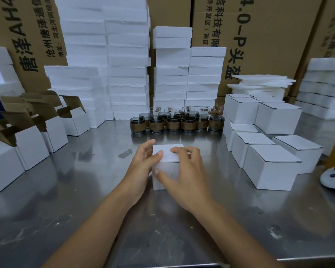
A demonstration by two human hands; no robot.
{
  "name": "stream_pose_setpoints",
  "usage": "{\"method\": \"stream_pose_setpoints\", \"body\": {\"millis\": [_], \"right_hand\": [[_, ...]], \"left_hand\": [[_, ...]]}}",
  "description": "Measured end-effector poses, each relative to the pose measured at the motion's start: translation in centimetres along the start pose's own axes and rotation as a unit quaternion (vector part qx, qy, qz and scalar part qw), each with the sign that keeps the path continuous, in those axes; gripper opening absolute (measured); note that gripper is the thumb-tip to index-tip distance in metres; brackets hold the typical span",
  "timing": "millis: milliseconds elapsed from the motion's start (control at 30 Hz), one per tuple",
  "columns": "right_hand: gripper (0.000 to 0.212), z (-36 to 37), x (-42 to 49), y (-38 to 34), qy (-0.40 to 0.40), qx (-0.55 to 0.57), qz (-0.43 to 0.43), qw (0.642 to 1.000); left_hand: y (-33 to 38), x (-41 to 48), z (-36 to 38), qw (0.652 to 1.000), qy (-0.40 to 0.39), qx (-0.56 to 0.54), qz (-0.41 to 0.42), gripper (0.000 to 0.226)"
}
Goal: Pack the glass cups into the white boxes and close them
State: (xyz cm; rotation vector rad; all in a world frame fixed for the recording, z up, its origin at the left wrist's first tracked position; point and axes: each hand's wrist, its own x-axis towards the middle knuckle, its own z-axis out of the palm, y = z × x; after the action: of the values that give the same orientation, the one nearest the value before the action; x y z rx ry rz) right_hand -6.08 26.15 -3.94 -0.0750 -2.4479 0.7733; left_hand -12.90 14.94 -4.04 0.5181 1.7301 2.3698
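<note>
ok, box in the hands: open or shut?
Shut. The white box has its lid lying flat; left hand and right hand hold it.

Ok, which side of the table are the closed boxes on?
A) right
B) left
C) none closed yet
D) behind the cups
A: the closed boxes are stacked at the right; the open boxes at the left have flaps up, and the left hand and right hand hold the box at the centre.
</note>
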Motion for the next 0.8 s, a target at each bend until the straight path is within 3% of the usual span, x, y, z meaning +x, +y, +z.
{"method": "stream_pose_setpoints", "body": {"millis": [167,367,600,800], "right_hand": [[0.077,-0.1,0.9,-0.5,-0.022,-0.063,0.02,0.998],[0.072,-0.3,3.2,0.2,-0.02,-0.009,0.06,0.998],[0.066,-6.9,9.1,2.4,0.091,0.016,0.087,0.992],[0.066,-13.2,13.3,6.1,0.123,-0.088,0.107,0.983]], "left_hand": [[0.4,0.0,0.1,1.0,0.013,-0.006,-0.01,0.038],[0.1,0.6,-0.3,1.0,0.017,-0.019,-0.018,0.037],[-0.4,1.8,-0.9,0.998,0.038,-0.034,-0.039,0.031],[-0.8,2.4,-1.2,0.998,0.031,-0.034,-0.034,0.043]]}}
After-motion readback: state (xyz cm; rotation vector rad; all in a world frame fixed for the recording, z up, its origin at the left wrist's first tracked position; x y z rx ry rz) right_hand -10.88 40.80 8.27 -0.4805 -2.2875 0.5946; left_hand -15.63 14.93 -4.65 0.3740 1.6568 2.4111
